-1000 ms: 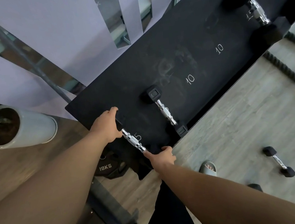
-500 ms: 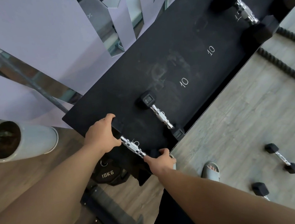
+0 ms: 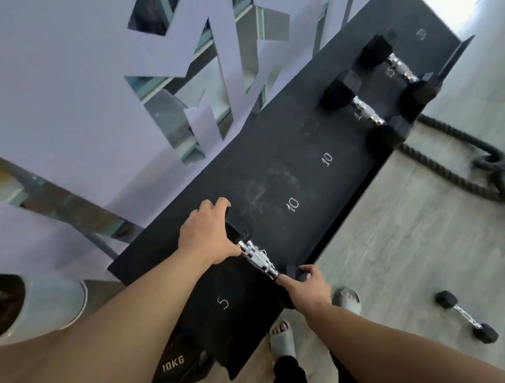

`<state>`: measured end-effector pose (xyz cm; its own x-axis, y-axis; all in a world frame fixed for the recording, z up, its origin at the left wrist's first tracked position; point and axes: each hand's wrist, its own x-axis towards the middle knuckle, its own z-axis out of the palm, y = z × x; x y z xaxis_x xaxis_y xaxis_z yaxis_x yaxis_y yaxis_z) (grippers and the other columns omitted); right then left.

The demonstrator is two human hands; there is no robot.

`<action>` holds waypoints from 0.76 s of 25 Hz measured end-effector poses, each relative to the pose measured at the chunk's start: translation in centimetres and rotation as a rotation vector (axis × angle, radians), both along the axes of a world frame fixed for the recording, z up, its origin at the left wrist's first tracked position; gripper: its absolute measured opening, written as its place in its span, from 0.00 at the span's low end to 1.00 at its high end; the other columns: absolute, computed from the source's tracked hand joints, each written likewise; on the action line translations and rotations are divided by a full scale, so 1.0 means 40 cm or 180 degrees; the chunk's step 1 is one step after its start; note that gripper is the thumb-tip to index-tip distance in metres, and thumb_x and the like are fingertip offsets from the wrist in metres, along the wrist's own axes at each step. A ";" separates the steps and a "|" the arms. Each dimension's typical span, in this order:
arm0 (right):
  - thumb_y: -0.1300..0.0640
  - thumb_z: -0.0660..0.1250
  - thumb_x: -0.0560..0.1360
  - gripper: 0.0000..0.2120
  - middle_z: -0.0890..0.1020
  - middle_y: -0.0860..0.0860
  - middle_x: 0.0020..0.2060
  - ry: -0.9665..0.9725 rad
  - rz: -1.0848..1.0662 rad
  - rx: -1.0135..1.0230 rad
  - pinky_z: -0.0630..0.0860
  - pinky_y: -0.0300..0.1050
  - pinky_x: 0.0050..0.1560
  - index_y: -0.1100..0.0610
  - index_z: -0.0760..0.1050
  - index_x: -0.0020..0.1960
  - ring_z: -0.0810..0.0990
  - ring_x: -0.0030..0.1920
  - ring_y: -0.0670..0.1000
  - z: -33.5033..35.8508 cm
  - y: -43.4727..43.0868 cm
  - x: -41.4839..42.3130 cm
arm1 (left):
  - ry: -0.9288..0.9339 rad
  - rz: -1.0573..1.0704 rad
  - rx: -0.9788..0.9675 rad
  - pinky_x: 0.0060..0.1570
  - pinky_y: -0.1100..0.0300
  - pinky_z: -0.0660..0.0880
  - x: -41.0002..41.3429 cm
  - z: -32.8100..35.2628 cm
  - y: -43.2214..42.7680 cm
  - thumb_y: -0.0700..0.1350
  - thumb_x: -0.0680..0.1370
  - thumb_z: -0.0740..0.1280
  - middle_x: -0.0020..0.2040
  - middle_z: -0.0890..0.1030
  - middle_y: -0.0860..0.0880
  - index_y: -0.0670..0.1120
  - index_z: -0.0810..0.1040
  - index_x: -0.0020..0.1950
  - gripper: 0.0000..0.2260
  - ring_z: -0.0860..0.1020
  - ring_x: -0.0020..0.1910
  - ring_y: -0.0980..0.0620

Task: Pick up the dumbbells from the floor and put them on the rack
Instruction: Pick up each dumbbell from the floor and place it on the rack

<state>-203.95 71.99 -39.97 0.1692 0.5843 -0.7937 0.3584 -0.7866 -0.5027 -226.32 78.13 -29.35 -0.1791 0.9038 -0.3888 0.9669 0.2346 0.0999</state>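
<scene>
A small black-headed dumbbell with a chrome handle (image 3: 258,259) lies across the black rack top (image 3: 347,140), near its left end. My left hand (image 3: 206,235) is closed over its far head. My right hand (image 3: 307,287) grips its near head at the rack's front edge. A painted "5" to the left of it is bare. Another small dumbbell (image 3: 466,316) lies on the grey floor to the right. Two larger dumbbells (image 3: 366,111) (image 3: 399,65) rest at the rack's far right end.
A thick black rope (image 3: 470,184) coils on the floor right of the rack. A white plant pot (image 3: 56,300) stands at the left. A 10KG plate (image 3: 181,365) sits under the rack's left end. My slippered feet (image 3: 281,338) stand at the rack's front.
The view has swung right and closer. My hands now hold a dumbbell further right along the rack, and the left "5" mark is uncovered. Only one small dumbbell shows on the rack.
</scene>
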 end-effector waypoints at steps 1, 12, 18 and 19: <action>0.39 0.76 0.58 0.35 0.74 0.55 0.62 -0.0019 -0.0059 0.0044 0.85 0.53 0.50 0.43 0.71 0.62 0.81 0.55 0.57 0.002 0.034 0.015 | 0.0018 -0.0049 0.0015 0.43 0.54 0.71 0.021 0.005 0.044 0.59 0.59 0.80 0.57 0.71 0.50 0.56 0.64 0.67 0.41 0.75 0.52 0.46; 0.41 0.77 0.63 0.36 0.76 0.55 0.64 -0.0091 -0.0347 0.0320 0.74 0.40 0.53 0.47 0.75 0.69 0.78 0.59 0.52 -0.066 0.523 0.244 | -0.0007 -0.0010 -0.0108 0.41 0.50 0.75 0.259 -0.083 0.550 0.57 0.61 0.80 0.57 0.73 0.46 0.54 0.66 0.69 0.41 0.77 0.49 0.41; 0.45 0.79 0.65 0.41 0.71 0.57 0.65 -0.0253 -0.0648 0.0250 0.70 0.39 0.41 0.52 0.65 0.72 0.74 0.42 0.49 -0.118 0.746 0.374 | -0.0079 -0.0075 -0.0168 0.41 0.50 0.74 0.399 -0.164 0.791 0.56 0.62 0.81 0.57 0.72 0.45 0.53 0.66 0.68 0.40 0.77 0.51 0.40; 0.45 0.79 0.65 0.42 0.71 0.57 0.66 -0.0296 -0.0674 0.0260 0.68 0.36 0.35 0.52 0.64 0.73 0.72 0.39 0.45 -0.124 0.773 0.395 | -0.0105 -0.0084 -0.0187 0.42 0.49 0.75 0.421 -0.179 0.820 0.56 0.62 0.81 0.57 0.72 0.45 0.52 0.66 0.68 0.40 0.77 0.52 0.39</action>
<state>-188.14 102.92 -44.95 0.3649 0.5896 -0.7206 0.2375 -0.8073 -0.5403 -209.50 110.94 -36.51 -0.1417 0.8835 -0.4465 0.9693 0.2154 0.1186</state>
